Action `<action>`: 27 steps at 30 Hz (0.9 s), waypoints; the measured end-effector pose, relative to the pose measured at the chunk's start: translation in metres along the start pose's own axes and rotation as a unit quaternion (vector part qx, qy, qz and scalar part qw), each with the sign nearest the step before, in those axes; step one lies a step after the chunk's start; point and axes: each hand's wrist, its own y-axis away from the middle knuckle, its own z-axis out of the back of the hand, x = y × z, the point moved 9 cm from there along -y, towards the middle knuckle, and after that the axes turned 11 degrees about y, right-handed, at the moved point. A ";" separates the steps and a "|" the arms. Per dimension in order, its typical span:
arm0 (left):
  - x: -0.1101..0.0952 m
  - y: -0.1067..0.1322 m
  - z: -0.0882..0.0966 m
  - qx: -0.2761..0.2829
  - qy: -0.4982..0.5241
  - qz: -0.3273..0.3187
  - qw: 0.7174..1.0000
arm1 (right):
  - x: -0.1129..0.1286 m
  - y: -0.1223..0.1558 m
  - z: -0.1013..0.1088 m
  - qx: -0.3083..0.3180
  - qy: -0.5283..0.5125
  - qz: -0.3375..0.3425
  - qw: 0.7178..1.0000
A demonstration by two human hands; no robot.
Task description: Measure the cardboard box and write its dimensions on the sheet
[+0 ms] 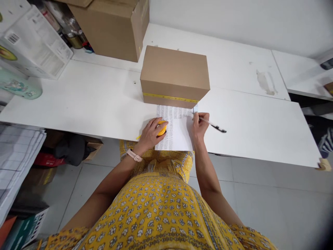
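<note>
My right hand point(200, 125) is closed round a pen point(213, 124), its tip against a sheet of paper point(182, 133) covered in columns of small writing. The pen's dark end points to the right. Under my left hand point(152, 132) is a yellow tape measure point(161, 128), gripped with the fingers over it while the hand rests at the sheet's left edge. Just behind the paper stands a closed cardboard box point(175, 69), with a yellow measuring strip point(170, 97) running across its front side. The sheet's far edge meets the foot of this box.
A larger cardboard box point(111, 31) stands on the white table point(247, 128) at the back left. Beside it are a white printed carton point(39, 45) and a mint-green bottle point(20, 85). A wall rises behind; the table's front edge is close to my body.
</note>
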 end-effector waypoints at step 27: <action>-0.051 0.023 -0.004 0.130 0.244 0.068 0.959 | 0.047 0.116 0.007 0.331 -0.151 -0.078 0.928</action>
